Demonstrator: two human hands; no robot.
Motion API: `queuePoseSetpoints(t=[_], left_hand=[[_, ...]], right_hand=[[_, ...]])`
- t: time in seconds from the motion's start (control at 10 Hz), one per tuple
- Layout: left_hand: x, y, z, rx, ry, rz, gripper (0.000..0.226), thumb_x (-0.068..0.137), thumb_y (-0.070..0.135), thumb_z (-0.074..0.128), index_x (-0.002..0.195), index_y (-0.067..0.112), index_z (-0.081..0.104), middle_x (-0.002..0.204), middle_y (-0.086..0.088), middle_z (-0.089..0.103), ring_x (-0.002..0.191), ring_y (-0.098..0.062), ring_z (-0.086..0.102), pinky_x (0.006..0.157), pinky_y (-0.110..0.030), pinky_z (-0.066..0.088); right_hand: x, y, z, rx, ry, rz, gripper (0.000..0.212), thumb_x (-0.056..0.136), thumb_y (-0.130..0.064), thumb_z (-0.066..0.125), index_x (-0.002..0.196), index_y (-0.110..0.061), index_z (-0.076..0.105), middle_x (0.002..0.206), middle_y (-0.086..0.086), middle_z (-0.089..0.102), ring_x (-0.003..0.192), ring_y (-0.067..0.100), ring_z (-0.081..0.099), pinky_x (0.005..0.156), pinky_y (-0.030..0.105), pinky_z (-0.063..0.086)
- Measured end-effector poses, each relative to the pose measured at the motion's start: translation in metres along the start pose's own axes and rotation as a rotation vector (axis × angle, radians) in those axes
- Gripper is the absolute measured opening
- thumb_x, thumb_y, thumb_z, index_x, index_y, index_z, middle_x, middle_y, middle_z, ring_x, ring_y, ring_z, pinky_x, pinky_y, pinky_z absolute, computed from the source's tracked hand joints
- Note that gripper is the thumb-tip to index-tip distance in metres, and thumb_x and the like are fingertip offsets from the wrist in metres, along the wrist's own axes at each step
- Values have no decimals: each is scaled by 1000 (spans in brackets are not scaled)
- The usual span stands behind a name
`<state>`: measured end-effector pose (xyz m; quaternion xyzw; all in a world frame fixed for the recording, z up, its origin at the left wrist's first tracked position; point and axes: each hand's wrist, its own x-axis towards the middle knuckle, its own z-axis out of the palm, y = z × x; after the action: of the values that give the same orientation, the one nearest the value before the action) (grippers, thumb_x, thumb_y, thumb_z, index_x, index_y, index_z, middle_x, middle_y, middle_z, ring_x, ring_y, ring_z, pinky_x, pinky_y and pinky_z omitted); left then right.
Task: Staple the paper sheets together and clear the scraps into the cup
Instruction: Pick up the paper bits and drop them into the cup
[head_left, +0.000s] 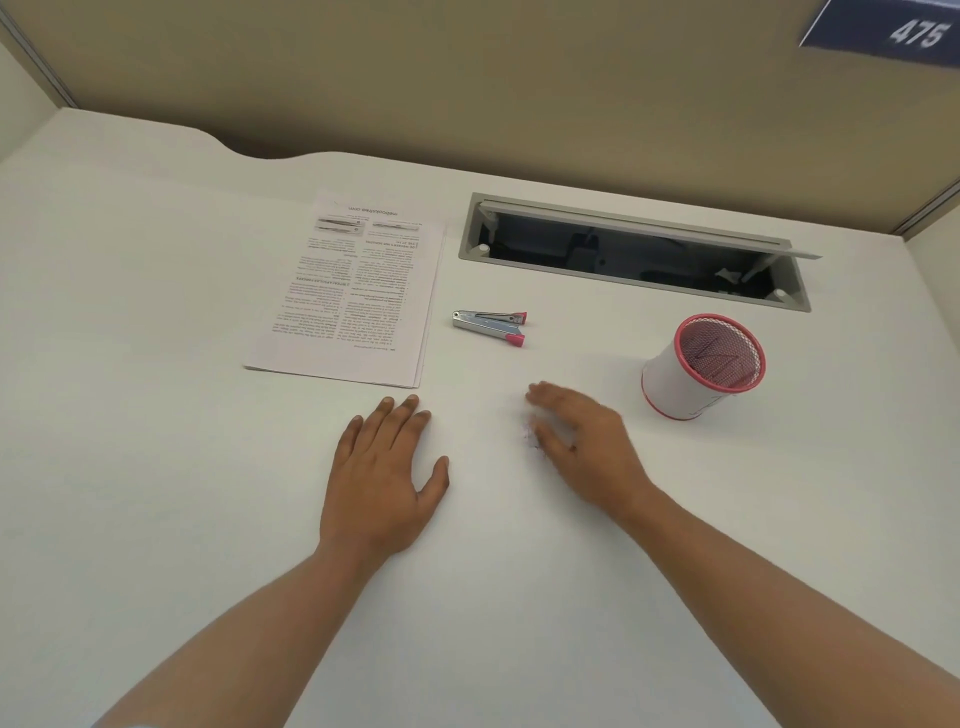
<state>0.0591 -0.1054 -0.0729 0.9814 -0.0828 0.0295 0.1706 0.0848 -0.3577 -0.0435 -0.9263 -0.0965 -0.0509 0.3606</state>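
Note:
A stack of printed paper sheets (353, 291) lies on the white desk, left of centre. To its right lies a small metal stapler (491, 326) with pink ends. A white cup (698, 366) with a pink mesh rim stands tilted at the right. My left hand (384, 478) lies flat on the desk just below the stack, fingers straight. My right hand (582, 441) is blurred, its fingers curved over small pale scraps (531, 431) on the desk; whether it holds them is unclear.
A grey cable hatch (634, 249) stands open in the desk (156, 415) behind the stapler and cup. A beige partition wall rises along the desk's back edge, with a blue sign reading 475 (904, 28) at the top right.

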Motion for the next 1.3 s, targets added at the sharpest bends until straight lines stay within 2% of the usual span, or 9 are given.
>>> queuePoseSetpoints(t=[0.1, 0.2, 0.3, 0.4, 0.5, 0.6, 0.7, 0.9, 1.3], left_hand=[[0, 0, 0, 1, -5, -1, 59, 92, 53, 40, 141, 22, 52, 156, 5, 45, 149, -19, 34, 124, -42, 21], [1, 0, 1, 0, -6, -1, 59, 92, 53, 40, 141, 22, 52, 157, 5, 44, 149, -19, 34, 123, -43, 22], [0, 0, 1, -2, 2, 0, 59, 92, 53, 41, 141, 22, 53, 156, 5, 45, 148, -19, 35, 123, -44, 22], [0, 0, 1, 0, 9, 2, 59, 92, 53, 41, 140, 21, 54, 155, 4, 47, 148, -19, 36, 123, -44, 23], [0, 0, 1, 0, 3, 1, 60, 92, 53, 41, 140, 21, 53, 156, 5, 46, 148, -19, 35, 123, -43, 22], [0, 0, 1, 4, 1, 0, 59, 92, 53, 41, 141, 22, 53, 156, 5, 45, 148, -19, 35, 123, -42, 21], [0, 0, 1, 3, 2, -1, 59, 92, 53, 42, 140, 22, 52, 156, 5, 45, 148, -19, 35, 123, -42, 21], [0, 0, 0, -4, 2, 1, 59, 92, 53, 42, 140, 22, 52, 156, 5, 45, 148, -20, 35, 123, -43, 22], [0, 0, 0, -2, 5, 2, 59, 92, 53, 41, 140, 21, 53, 156, 4, 46, 148, -19, 35, 123, -43, 22]], right_hand=[[8, -2, -18, -29, 95, 117, 26, 88, -8, 62, 113, -13, 70, 123, 4, 68, 115, 19, 61, 104, 33, 43], [11, -2, -22, -125, -41, 172, 27, 88, -12, 61, 114, -14, 69, 120, 4, 67, 110, 22, 61, 100, 34, 46], [9, -6, -18, -230, -212, 146, 37, 90, -22, 59, 128, -20, 60, 130, 0, 58, 119, 23, 52, 100, 32, 42], [12, -13, -16, -300, -342, 26, 45, 92, -14, 51, 136, -23, 54, 141, 0, 50, 127, 24, 43, 104, 35, 40], [17, -17, -19, -379, -492, -95, 50, 90, -5, 45, 136, -23, 53, 144, 0, 47, 130, 24, 40, 104, 37, 39], [18, -19, -26, -407, -549, -123, 41, 92, -13, 47, 131, -23, 57, 138, -1, 49, 124, 22, 44, 97, 37, 44], [16, -19, -31, -426, -586, -126, 36, 92, -29, 57, 127, -24, 57, 128, -2, 51, 114, 20, 48, 92, 36, 46], [12, -25, -23, -405, -531, -116, 17, 93, -20, 55, 105, -17, 68, 103, 4, 59, 90, 27, 60, 74, 37, 51], [17, -38, -16, -495, -511, -5, 17, 91, -17, 55, 97, -15, 71, 101, 4, 68, 91, 27, 61, 72, 32, 48]])
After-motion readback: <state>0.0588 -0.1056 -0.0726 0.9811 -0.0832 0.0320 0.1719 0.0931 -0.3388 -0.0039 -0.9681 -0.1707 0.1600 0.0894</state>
